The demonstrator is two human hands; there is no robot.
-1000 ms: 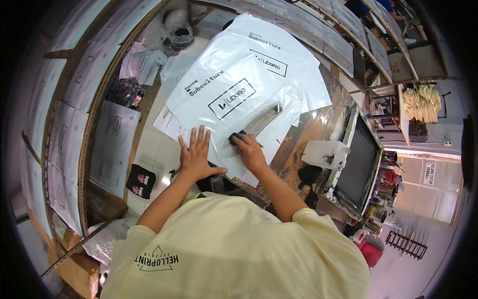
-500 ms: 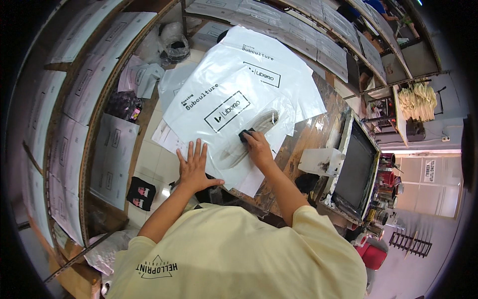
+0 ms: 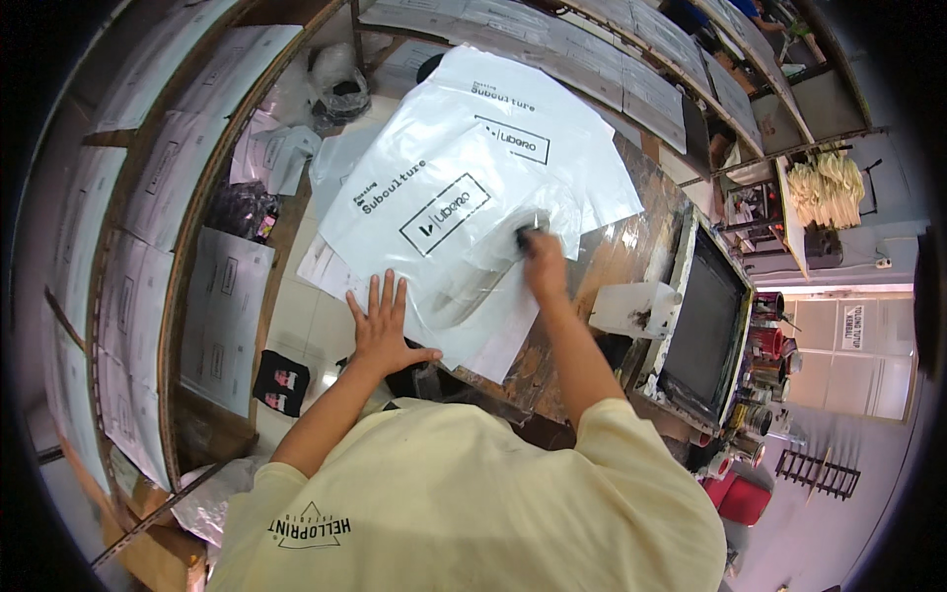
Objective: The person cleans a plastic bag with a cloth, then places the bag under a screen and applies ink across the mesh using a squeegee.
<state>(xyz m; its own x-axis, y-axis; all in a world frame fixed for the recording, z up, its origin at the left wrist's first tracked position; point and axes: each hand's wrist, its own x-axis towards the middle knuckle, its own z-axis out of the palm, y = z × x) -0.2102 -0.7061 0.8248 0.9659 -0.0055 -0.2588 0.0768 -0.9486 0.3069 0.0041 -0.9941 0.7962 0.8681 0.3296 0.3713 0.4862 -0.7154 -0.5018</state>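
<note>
Wooden worktable (image 3: 592, 259): dark pad (image 3: 525, 237) shifted far and right

Shelving (image 3: 172, 296) lines the left side. Left hand (image 3: 383, 331), position unchanged, rests flat with fingers spread, gripping nothing, at the near left edge of the printed white plastic sheet (image 3: 395, 271), which lies across the table. Right hand (image 3: 548, 266) has fingers closed around the pad, now at the far end of the grey smear (image 3: 483, 283); previously mid-smear. White container (image 3: 631, 308) and framed screen (image 3: 702, 331) sit right.

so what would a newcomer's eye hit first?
The glossy white sheets with black print, overlapping mid-picture over the brown wooden table. Then the small, blurred black object in the fingers of the right hand, near the upper end of a grey smear. Farther right, the dark rectangular panel in its pale frame.
</note>
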